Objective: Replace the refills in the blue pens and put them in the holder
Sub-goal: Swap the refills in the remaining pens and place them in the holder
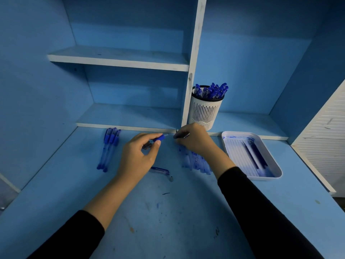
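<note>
My left hand (139, 156) grips a blue pen barrel (159, 138) whose tip points right. My right hand (194, 140) pinches a thin dark refill (183, 135) just right of that tip; the two ends are close but apart. A row of refills (196, 161) lies on the desk under my right wrist. A bunch of blue pens (110, 146) lies at the left. A pen cap (160, 171) and a small tip piece (171, 178) lie below my left hand. The white slotted holder (204, 113) stands behind, holding several blue pens (212, 91).
A white tray (268, 176) at the right holds several refills. The blue desk (168, 221) carries ink stains. Shelves rise behind, split by a white upright divider (193, 71). A white slatted panel (324, 139) stands at the far right.
</note>
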{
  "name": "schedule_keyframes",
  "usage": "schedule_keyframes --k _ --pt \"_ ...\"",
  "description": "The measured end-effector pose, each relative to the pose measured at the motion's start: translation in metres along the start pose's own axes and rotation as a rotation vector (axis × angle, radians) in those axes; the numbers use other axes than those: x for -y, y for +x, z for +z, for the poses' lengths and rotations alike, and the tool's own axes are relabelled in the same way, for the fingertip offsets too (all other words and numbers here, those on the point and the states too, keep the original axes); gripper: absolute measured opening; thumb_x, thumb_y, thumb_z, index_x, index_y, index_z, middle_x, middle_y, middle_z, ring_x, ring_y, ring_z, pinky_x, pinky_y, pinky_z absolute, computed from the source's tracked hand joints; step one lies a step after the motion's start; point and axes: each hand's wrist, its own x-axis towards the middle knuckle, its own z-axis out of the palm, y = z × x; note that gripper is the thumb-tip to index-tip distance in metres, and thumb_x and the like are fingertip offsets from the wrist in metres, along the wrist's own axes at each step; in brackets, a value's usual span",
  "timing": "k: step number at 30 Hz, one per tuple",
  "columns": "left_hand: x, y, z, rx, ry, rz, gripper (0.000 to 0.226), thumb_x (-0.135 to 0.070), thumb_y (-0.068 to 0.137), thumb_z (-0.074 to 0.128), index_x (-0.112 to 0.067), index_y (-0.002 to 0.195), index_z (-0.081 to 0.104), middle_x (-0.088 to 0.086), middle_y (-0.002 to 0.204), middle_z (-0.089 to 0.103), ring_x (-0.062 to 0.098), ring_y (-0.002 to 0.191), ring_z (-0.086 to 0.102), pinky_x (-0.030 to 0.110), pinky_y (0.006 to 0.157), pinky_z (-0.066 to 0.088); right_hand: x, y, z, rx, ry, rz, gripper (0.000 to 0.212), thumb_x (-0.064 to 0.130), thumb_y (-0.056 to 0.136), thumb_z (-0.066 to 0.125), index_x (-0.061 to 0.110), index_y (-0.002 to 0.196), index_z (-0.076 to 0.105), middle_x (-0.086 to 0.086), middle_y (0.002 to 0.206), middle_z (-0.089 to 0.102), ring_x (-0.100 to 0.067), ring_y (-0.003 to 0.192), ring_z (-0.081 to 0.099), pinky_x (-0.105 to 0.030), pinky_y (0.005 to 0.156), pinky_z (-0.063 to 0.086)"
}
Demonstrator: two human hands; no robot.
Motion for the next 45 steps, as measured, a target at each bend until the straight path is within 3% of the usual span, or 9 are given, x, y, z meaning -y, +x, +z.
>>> schedule_keyframes --k 11,16,19,24,28,31,37,42,45 --pt "0.005 -0.001 0.001 0.047 -0.01 -0.005 0.02 -0.009 0.091 0.067 -0.02 0.107 0.073 -0.015 0.1 0.069 0.004 0.091 0.063 0.011 0.081 0.047 0.005 0.002 0.005 0.016 -0.132 0.003 0.02 0.007 0.088 0.062 0.007 0.105 0.073 -0.007 0.108 0.07 -0.017 0.1 0.063 -0.01 0.076 0.037" --pt "0.004 -0.002 0.001 0.05 -0.013 -0.014 0.021 -0.009 0.091 0.067 -0.022 0.106 0.073 -0.017 0.098 0.068 0.004 0.089 0.063 0.01 0.079 0.047 0.004 -0.003 0.003 0.034 -0.148 -0.002 0.019 0.007 0.087 0.063 0.007 0.103 0.074 -0.006 0.105 0.071 -0.016 0.096 0.062 -0.006 0.069 0.033" --pt "0.002 -0.003 0.0 0.055 -0.016 -0.024 0.02 -0.01 0.091 0.067 -0.022 0.106 0.073 -0.016 0.098 0.068 0.006 0.09 0.063 0.012 0.079 0.048 0.004 -0.006 0.003 0.027 -0.14 -0.004 0.018 0.007 0.086 0.064 0.006 0.101 0.075 -0.007 0.103 0.072 -0.011 0.084 0.058 -0.006 0.063 0.035" --pt "0.002 -0.004 -0.002 0.063 -0.004 -0.007 0.019 -0.011 0.091 0.066 -0.02 0.107 0.073 -0.012 0.098 0.069 0.007 0.09 0.063 0.015 0.08 0.05 0.004 -0.02 -0.005 -0.061 -0.061 -0.011 0.019 0.004 0.085 0.063 0.006 0.101 0.074 -0.007 0.101 0.072 -0.017 0.091 0.062 -0.008 0.069 0.033" --pt "-0.003 -0.009 -0.003 0.079 0.018 0.066 0.019 -0.011 0.091 0.067 -0.019 0.107 0.073 -0.013 0.102 0.069 0.005 0.093 0.064 0.013 0.084 0.049 -0.01 -0.041 -0.035 -0.142 -0.083 0.019 0.016 0.009 0.085 0.066 0.012 0.098 0.075 -0.004 0.095 0.073 -0.018 0.089 0.063 -0.012 0.073 0.041" --pt "-0.007 -0.014 0.001 0.106 0.019 0.117 0.018 -0.017 0.092 0.065 -0.018 0.108 0.074 -0.012 0.102 0.069 0.007 0.091 0.065 0.018 0.084 0.05 -0.033 -0.064 -0.062 -0.222 -0.123 0.081 0.015 0.009 0.085 0.067 0.012 0.097 0.075 0.0 0.089 0.071 -0.015 0.083 0.062 -0.002 0.064 0.036" --pt "-0.023 -0.02 0.013 0.131 -0.001 0.179 0.02 -0.02 0.091 0.062 -0.015 0.106 0.074 -0.009 0.096 0.068 0.009 0.085 0.064 0.027 0.08 0.053 -0.082 -0.104 -0.086 -0.339 -0.276 0.296 0.02 0.007 0.085 0.064 0.011 0.101 0.074 -0.008 0.101 0.072 -0.026 0.095 0.063 -0.013 0.066 0.029" --pt "-0.031 -0.029 0.017 0.171 -0.008 0.237 0.021 -0.021 0.091 0.061 -0.015 0.107 0.074 -0.011 0.096 0.067 0.008 0.085 0.063 0.026 0.072 0.056 -0.093 -0.113 -0.084 -0.346 -0.335 0.317 0.017 0.007 0.083 0.065 0.008 0.097 0.074 -0.014 0.098 0.07 -0.032 0.092 0.062 -0.031 0.075 0.047" --pt "-0.029 -0.031 0.017 0.18 -0.011 0.248 0.021 -0.021 0.091 0.062 -0.015 0.107 0.074 -0.012 0.096 0.066 0.009 0.084 0.063 0.03 0.068 0.057 -0.092 -0.113 -0.084 -0.304 -0.377 0.349 0.016 0.007 0.084 0.06 0.007 0.091 0.074 -0.015 0.093 0.068 -0.035 0.089 0.06 -0.031 0.068 0.046"
